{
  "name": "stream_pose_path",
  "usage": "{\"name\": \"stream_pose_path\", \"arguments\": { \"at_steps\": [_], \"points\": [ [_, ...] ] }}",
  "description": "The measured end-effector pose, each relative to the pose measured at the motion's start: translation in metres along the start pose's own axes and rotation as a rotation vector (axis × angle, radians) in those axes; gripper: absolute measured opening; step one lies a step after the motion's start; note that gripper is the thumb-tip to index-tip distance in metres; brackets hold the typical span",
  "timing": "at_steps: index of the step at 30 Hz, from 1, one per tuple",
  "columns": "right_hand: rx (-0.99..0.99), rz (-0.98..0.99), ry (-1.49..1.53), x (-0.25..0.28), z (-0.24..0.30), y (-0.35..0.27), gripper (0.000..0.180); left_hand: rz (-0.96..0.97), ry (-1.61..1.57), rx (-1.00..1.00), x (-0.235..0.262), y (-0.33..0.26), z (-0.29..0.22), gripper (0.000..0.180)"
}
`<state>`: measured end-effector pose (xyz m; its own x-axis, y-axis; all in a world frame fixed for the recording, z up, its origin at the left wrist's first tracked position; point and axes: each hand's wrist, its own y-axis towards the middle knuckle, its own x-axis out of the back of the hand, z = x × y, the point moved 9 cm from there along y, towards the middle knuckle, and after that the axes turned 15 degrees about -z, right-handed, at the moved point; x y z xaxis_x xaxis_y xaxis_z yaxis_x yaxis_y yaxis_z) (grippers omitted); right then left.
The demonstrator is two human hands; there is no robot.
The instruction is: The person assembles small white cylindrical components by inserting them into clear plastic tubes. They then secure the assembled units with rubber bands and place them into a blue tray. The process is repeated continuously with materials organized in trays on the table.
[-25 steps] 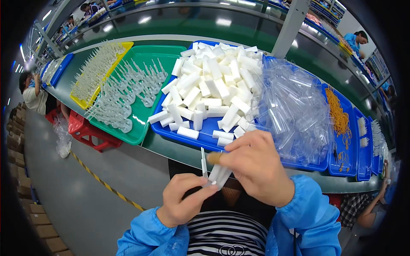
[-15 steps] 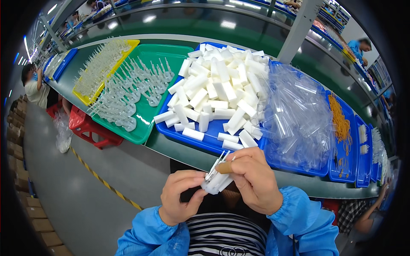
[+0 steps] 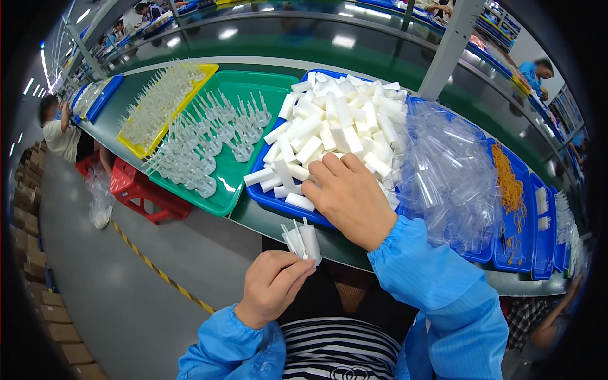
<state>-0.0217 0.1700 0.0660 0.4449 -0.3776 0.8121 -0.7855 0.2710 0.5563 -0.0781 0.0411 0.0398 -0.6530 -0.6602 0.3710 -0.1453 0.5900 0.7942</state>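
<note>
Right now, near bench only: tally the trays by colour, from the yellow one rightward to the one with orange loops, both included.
Yellow: 1 (yellow tray)
Green: 1 (green tray)
Blue: 3 (white-block tray, clear-plastic tray, orange-loop tray)
Total: 5

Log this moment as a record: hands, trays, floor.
left hand: holds a pronged piece bearing at least one white block
right hand: at the white blocks in a blue tray; whether it grasps one is hidden
left of blocks: green tray of pronged parts, then yellow tray
right of blocks: clear plastic pieces, then orange bands
floor: red stool, striped line
</note>
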Motion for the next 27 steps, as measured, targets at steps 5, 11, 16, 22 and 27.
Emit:
{"name": "stream_pose_path", "arguments": {
  "at_steps": [5, 11, 16, 22, 27],
  "points": [
    [-0.149, -0.191, 0.189, 0.025, -0.011, -0.003, 0.019, 0.007, -0.006, -0.013, -0.002, -0.002, -0.003, 0.038],
    [-0.930, -0.147, 1.067, 0.029, -0.031, -0.031, 0.026, 0.070, -0.014, -0.095, 0.003, 0.003, -0.021, 0.039],
    [-1.044, 0.014, 1.132, 0.036, -0.028, -0.048, 0.018, 0.143, -0.029, -0.172, 0.004, 0.007, -0.033, 0.038],
    [-0.848, 0.061, 1.167, 0.042, -0.025, -0.058, 0.016, 0.210, -0.043, -0.217, -0.002, 0.010, -0.041, 0.037],
    [-0.626, 0.013, 0.855, 0.056, -0.035, -0.054, 0.021, 0.258, -0.017, -0.240, -0.005, 0.011, -0.046, 0.035]
  ]
}}
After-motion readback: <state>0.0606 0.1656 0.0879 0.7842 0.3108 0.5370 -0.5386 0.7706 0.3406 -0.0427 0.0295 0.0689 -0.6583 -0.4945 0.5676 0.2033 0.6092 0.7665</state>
